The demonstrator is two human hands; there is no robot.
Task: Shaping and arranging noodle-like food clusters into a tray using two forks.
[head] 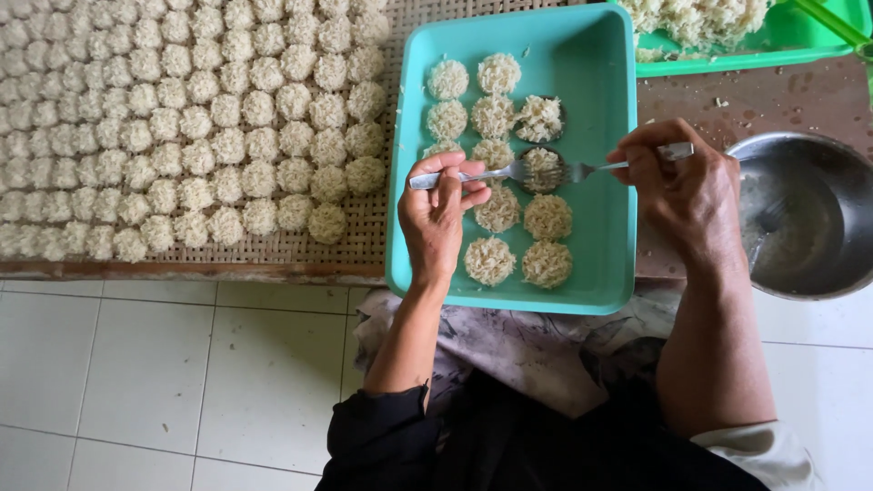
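Pale, stringy noodle strands sit bunched in a small round mould (542,169) between the tips of two metal forks, over the middle of the turquoise tray (600,82). Left hand (438,214) has its fingers (450,182) curled shut around the handle of the left fork (473,175), whose tines reach the mould from that side. Right hand (684,186) pinches the handle of the right fork (627,164) between thumb and bent fingers, tines meeting the mould from the opposite side.

Just beyond the fingertips, further noodle discs (496,114) lie in rows on the tray floor, and more rest nearer the wrists (518,262). Past the left hand's knuckles, a woven mat (373,223) carries many finished noodle rounds (182,127) packed closely together. Beside the right hand's outer edge stands a steel bowl (809,218) with cloudy liquid. Beyond it, a green tray (782,41) holds a loose heap of noodles. White floor tiles (182,382) lie beneath both forearms.
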